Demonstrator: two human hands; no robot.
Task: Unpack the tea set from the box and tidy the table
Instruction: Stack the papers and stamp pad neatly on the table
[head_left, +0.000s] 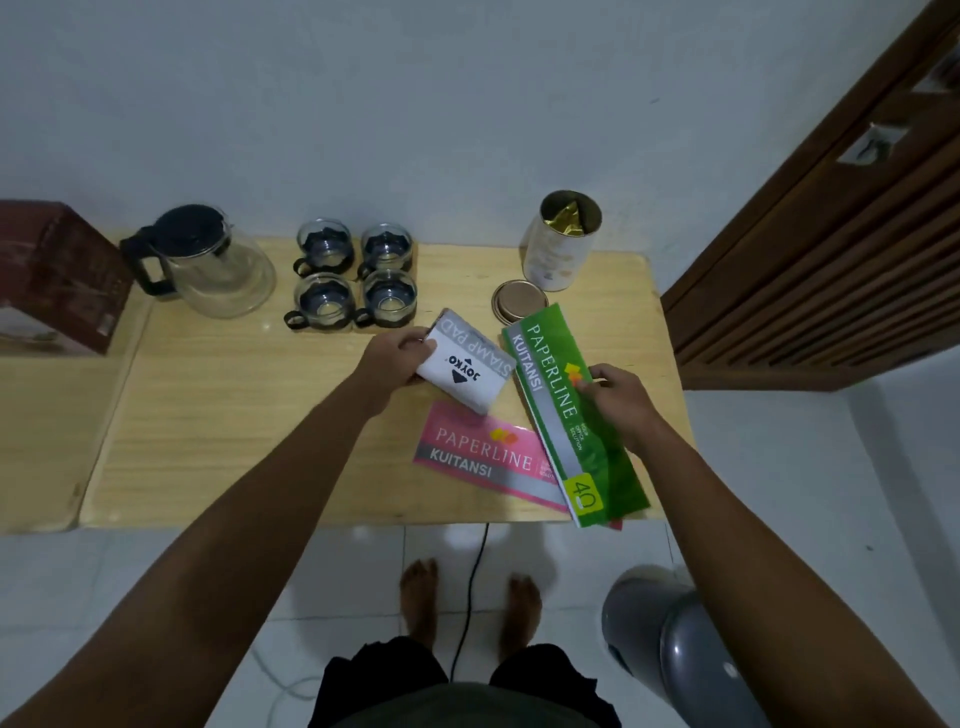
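I see the glass teapot (205, 262) with its black lid at 11 o'clock on the wooden table (218, 415), four glass cups (356, 275) just beside it and the maroon box (57, 280) at 9. My left hand (397, 358) grips a white carton (467, 366) reading "JOYKO STAMP PAD". My right hand (621, 400) pinches a green "PAPERLINE KUITANSI" book (558, 395) marked "40", overlapping a pink one (483, 457). An open tin (558, 244) and its lid (519, 301) stand at 1.
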